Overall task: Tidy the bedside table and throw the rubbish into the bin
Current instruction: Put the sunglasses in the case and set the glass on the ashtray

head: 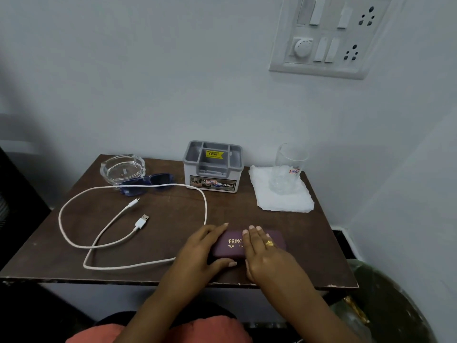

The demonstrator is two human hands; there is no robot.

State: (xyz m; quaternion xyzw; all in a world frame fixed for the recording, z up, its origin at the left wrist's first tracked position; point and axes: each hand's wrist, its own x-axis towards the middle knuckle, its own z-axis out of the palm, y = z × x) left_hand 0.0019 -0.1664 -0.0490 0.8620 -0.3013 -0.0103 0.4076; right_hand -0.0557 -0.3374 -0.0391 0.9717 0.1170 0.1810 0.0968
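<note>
A maroon spectacle case [232, 245] with gold lettering lies near the front edge of the brown bedside table [173, 214]. My left hand [201, 252] holds its left end, fingers over the far side and thumb under the near side. My right hand [265, 253], wearing a gold ring, lies flat on top of the case with straight fingers. Blue sunglasses [146, 183] sit at the back left, beside a glass ashtray [122, 168]. A white USB cable [108, 224] loops across the left half. A white tissue [282, 194] lies under a drinking glass [288, 169] at the back right.
A grey desk organiser [214, 167] stands at the back middle against the wall. A bin lined with a dark bag [385, 300] stands on the floor to the right of the table. A switchboard [329, 35] is on the wall above.
</note>
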